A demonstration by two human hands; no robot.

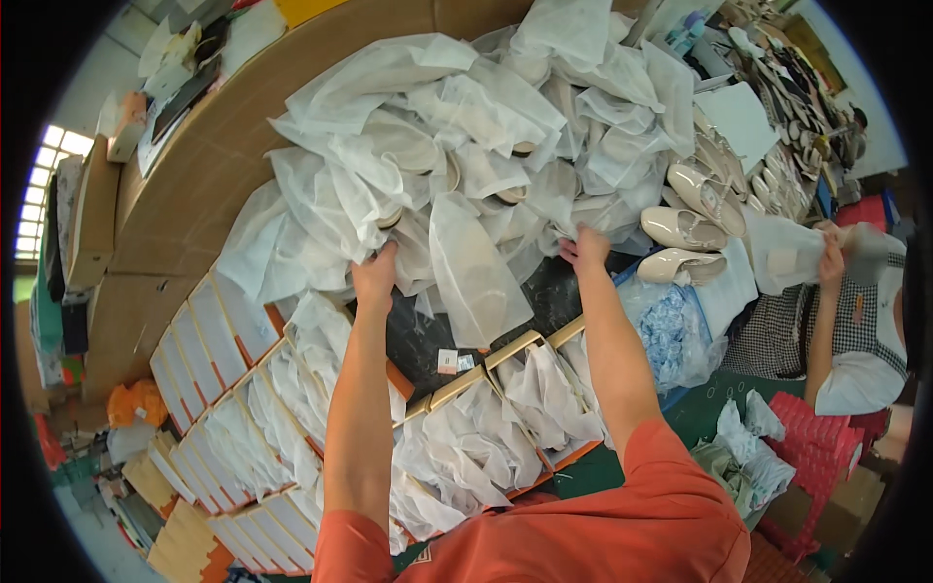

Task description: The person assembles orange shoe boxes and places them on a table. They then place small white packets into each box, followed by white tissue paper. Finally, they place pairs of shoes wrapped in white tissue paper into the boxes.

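Filling several open boxes (515, 348), crumpled white wrapping (466, 437) sits below a heap of translucent bags (486, 170), some with shoes inside. The bags lie right at both hands' fingertips: the left hand (374, 275) and right hand (586, 251) each pinch film at the heap's near edge.

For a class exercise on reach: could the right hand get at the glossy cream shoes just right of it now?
Probably yes: the cream shoes lie uncovered near the right hand, though it seems to pinch a white bag it would likely release first.
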